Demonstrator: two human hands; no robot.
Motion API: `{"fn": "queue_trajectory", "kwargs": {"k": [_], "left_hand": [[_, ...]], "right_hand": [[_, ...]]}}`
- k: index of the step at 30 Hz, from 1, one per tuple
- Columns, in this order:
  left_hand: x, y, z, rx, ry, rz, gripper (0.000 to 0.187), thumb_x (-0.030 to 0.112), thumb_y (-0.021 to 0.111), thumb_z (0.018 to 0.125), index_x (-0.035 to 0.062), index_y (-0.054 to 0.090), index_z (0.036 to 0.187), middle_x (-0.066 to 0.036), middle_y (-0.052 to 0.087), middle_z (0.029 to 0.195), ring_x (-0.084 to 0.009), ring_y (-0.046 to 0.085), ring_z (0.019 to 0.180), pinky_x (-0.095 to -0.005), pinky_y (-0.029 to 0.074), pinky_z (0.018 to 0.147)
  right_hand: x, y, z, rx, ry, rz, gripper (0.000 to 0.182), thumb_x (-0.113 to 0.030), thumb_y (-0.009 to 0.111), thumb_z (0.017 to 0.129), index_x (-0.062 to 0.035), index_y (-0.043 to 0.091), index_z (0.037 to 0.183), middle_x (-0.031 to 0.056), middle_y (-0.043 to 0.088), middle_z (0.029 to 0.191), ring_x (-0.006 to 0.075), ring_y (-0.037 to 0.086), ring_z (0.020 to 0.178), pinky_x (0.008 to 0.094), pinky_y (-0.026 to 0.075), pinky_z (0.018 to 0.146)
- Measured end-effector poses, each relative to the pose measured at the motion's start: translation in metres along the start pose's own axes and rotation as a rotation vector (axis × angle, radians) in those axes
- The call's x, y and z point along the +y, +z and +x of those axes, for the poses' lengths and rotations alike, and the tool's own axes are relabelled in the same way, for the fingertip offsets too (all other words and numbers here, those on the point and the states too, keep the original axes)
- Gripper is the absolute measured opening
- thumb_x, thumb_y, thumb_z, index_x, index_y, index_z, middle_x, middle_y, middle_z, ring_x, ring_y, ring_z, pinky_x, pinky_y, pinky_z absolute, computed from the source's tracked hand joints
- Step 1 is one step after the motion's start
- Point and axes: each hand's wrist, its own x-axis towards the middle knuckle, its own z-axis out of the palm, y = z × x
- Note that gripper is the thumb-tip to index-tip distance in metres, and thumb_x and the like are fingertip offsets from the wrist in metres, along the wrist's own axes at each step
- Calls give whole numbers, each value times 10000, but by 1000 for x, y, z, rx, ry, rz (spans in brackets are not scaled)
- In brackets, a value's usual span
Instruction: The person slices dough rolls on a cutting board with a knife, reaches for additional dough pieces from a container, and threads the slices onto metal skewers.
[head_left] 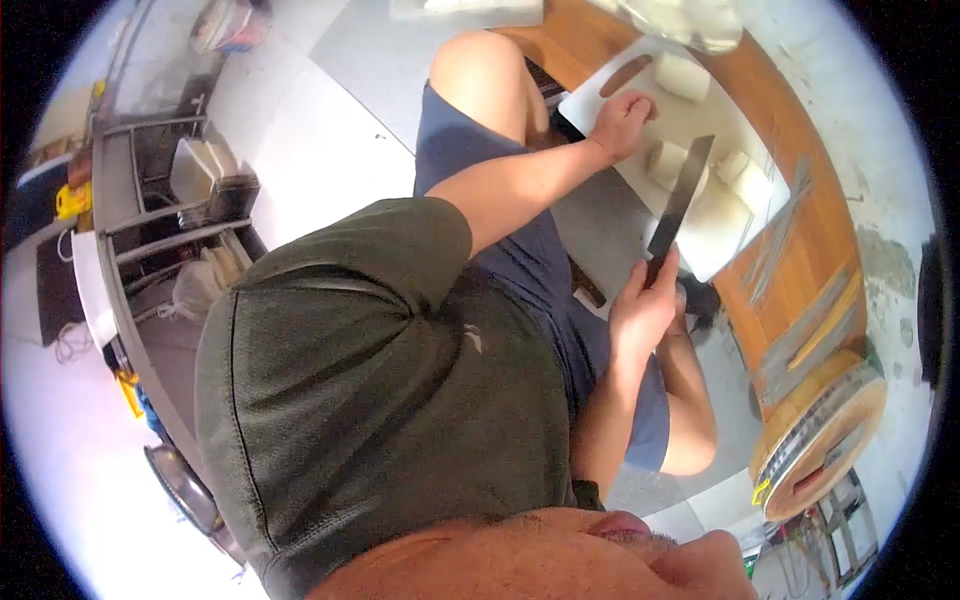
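A kitchen knife (683,200) with a long, straight dark blade is gripped by its handle in my right hand (645,305). Its blade reaches over the white cutting board (725,235), close to the white cylindrical pieces. One thick white piece (682,77) lies near the board's handle slot. Another white piece (668,163) sits mid-board, partly behind the blade, and a further white chunk (742,180) lies beyond it. My left hand (622,125), fingers curled closed, is over the near edge of the board; I see nothing held in it.
The board rests on a wooden table (770,130), with thin strips (820,320) along its far side. A round wooden object (820,440) stands at the right end. A plastic bag (690,20) sits at the top; a metal rack (150,215) is at left.
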Motion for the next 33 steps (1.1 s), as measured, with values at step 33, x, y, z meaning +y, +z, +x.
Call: {"fn": "queue_trajectory", "kwargs": {"k": [33], "left_hand": [[-6,17,-25,-268,772,443,200,74,715,792,46,643,976,-127,648,1024,-336,627,930,-416,518,806]], "right_hand": [[-6,-1,-3,-1,-38,-195,504,-185,561,951,-65,432,1423,219,650,1034,429,644,897,501,525,762]]}}
